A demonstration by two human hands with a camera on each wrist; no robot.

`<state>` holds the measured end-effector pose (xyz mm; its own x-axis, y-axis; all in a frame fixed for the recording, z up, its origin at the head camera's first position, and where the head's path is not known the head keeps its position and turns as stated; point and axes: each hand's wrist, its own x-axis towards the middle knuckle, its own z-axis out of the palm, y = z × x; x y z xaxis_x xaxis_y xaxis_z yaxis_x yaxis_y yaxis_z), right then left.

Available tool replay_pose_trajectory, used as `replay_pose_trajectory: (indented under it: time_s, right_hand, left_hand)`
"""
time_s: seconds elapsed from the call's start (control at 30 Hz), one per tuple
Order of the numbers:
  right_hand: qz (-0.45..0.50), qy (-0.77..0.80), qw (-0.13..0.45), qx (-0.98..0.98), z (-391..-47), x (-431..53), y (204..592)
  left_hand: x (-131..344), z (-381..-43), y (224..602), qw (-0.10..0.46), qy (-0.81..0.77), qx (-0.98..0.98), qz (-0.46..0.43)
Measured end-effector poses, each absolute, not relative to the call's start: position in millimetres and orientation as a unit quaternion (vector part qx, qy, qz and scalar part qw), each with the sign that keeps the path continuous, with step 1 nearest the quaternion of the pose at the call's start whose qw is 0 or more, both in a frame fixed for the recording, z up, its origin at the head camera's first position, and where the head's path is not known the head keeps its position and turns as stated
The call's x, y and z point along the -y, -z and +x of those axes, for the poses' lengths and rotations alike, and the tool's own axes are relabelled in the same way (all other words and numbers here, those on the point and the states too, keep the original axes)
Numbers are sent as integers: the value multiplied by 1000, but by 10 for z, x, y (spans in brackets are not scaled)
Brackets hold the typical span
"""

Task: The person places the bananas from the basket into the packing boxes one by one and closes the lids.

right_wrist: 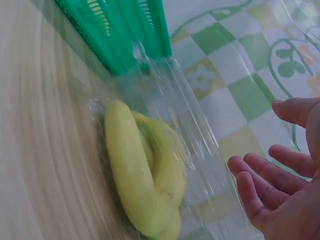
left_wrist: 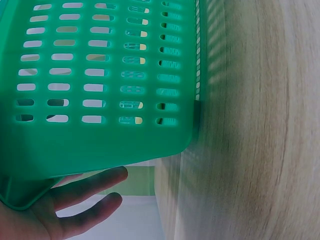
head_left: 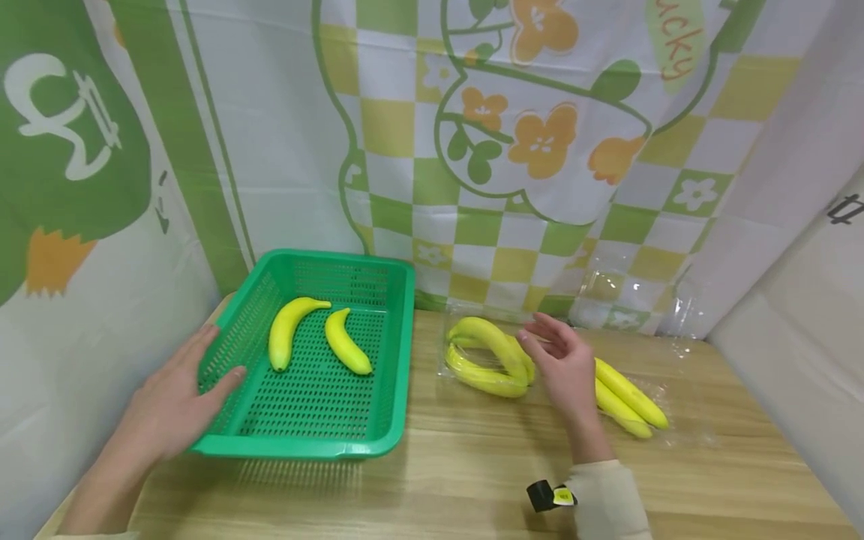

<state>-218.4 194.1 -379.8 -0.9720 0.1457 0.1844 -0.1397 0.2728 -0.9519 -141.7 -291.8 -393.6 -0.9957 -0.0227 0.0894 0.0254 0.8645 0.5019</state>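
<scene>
My left hand point(head_left: 174, 397) rests at the left rim of a green plastic basket point(head_left: 403, 360), thumb over the rim, fingers along the outside. In the left wrist view, its visible fingers point(left_wrist: 90, 187) are extended beside the perforated wall. Inside the basket lie a yellow banana point(head_left: 286, 330) and a second banana point(head_left: 346, 346), apart. My right hand point(head_left: 563, 364) hovers over clear plastic packaging point(right_wrist: 200, 135), fingers loosely bent, holding nothing. Left of that hand, several curved bananas point(head_left: 482, 337) cluster in the plastic; to its right lie straighter yellow pieces point(head_left: 628, 397), possibly bananas, partly hidden.
A wooden table point(head_left: 466, 465) carries everything. Behind it hangs a patterned curtain point(head_left: 385, 127), with pale sheets at both sides. Shiny clear plastic point(head_left: 634, 292) stands against the curtain at right. A small black object with a yellow label point(head_left: 543, 495) is beside the right sleeve point(head_left: 607, 499).
</scene>
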Motion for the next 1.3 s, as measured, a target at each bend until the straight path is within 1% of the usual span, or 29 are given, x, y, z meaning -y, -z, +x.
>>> replay_pose_trajectory:
  time_s: [0.23, 0.5, 0.83, 1.3]
  right_hand:
    - [23, -598, 131, 790, -2190, -1746, 3805]
    - [60, -598, 132, 788, -2215, -1507, 3757]
    - [97, -611, 117, 777, -2253, -1124, 3605]
    - [146, -618, 98, 766, -2323, -621, 3359]
  left_hand:
    - [2907, -1416, 3931, 53, 262, 964, -2]
    - [2917, -1421, 3931, 49, 259, 965, -1]
    - [2912, -1420, 3932, 53, 259, 964, -3]
    - [2920, -1419, 3925, 41, 255, 966, 2]
